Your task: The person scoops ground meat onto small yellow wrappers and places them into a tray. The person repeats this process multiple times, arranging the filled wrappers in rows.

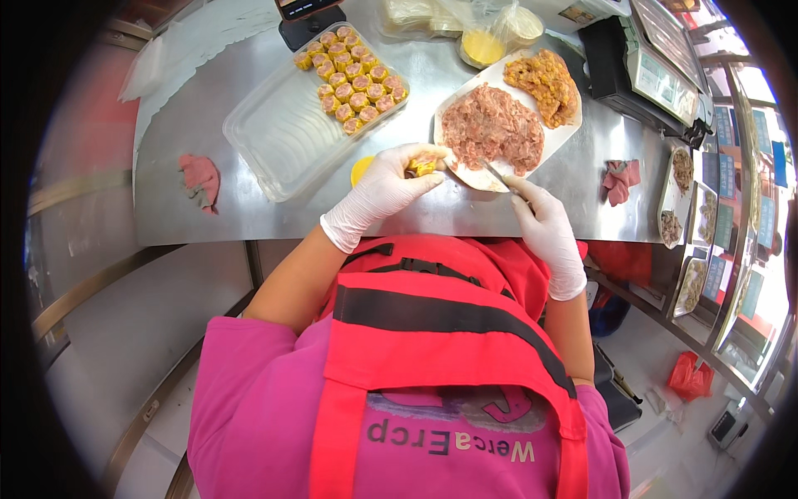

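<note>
My gloved left hand is closed around a yellow-wrapped dumpling with meat showing on it. Beside that hand, partly hidden by it, are round yellow wrappers. In my gloved right hand is a thin metal spreader, its tip at the near edge of the pink minced meat. This meat lies on a white tray, with a mound of orange-coloured meat at its far right. Several open-topped yellow dumplings stand in rows at one end of a clear plastic container.
A pink cloth lies at the left of the steel table, another cloth at the right. Bags of round wrappers and a phone on a stand are at the back. A black machine stands back right, near food trays.
</note>
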`<state>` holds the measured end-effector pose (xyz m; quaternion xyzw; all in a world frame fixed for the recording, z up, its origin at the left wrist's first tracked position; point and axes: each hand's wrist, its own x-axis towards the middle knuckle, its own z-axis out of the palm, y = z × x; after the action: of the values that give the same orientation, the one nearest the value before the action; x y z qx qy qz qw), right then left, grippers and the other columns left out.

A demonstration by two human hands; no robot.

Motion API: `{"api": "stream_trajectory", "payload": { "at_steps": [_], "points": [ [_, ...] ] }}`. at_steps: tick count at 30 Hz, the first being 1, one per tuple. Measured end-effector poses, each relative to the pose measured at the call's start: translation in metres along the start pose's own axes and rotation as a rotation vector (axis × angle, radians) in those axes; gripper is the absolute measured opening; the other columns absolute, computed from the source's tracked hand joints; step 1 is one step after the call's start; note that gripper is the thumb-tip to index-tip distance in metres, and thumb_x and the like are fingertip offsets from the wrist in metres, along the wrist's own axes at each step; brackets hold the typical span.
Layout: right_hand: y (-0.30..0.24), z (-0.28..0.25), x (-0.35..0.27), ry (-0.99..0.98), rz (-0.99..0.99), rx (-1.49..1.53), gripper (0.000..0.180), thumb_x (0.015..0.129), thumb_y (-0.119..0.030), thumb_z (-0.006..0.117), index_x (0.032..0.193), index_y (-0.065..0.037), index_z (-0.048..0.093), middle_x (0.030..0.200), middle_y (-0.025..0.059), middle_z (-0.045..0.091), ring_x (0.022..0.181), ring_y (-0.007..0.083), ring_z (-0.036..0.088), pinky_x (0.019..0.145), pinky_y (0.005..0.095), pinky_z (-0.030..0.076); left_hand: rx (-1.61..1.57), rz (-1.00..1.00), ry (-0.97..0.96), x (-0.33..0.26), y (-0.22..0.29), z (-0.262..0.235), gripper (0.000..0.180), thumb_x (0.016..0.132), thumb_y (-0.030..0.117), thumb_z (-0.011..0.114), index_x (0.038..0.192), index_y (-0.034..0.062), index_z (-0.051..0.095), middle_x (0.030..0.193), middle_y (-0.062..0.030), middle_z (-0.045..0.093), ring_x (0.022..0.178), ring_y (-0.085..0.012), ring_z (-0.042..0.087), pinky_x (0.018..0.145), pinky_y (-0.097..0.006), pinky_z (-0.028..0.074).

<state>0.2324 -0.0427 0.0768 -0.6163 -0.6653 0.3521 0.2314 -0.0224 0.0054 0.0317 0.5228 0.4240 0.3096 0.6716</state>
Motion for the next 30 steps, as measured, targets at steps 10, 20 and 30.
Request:
{"api": "stream_trajectory", "payload": {
  "at_steps": [10, 20, 30],
  "points": [
    [0.022, 0.042, 0.015, -0.058, 0.066, -0.156, 0.029, 0.09, -0.014, 0.048, 0.115, -0.008, 0.061, 0.095, 0.0226, 0.065, 0.09, 0.0394, 0.061, 0.081, 0.0453, 0.048, 0.455, -0.094, 0.04, 0.017, -0.07, 0.018, 0.017, 0.076, 0.017, 0.068, 0.083, 0.0022, 0.061, 0.07, -0.0082, 0.061, 0.064, -0.0134, 0.058, 0.061, -0.03, 0.048],
    [0.015, 0.044, 0.007, -0.156, 0.173, 0.143, 0.03, 0.089, -0.009, 0.05, 0.115, -0.004, 0.062, 0.098, 0.0235, 0.065, 0.092, 0.0382, 0.063, 0.083, 0.0395, 0.048, 0.158, -0.309, -0.011, 0.042, -0.072, 0.037, 0.028, 0.078, 0.019, 0.071, 0.098, 0.0006, 0.063, 0.08, -0.0036, 0.064, 0.067, -0.0101, 0.058, 0.057, -0.026, 0.049],
    [-0.011, 0.039, -0.007, -0.066, -0.122, -0.004, 0.031, 0.085, 0.0, 0.058, 0.114, -0.008, 0.066, 0.081, 0.011, 0.061, 0.075, 0.0248, 0.06, 0.071, 0.0314, 0.048, 0.181, 0.026, 0.025, 0.028, -0.053, 0.024, 0.016, 0.076, 0.011, 0.07, 0.086, 0.0021, 0.061, 0.075, -0.0026, 0.06, 0.071, -0.0074, 0.054, 0.064, -0.024, 0.046]
  ]
}}
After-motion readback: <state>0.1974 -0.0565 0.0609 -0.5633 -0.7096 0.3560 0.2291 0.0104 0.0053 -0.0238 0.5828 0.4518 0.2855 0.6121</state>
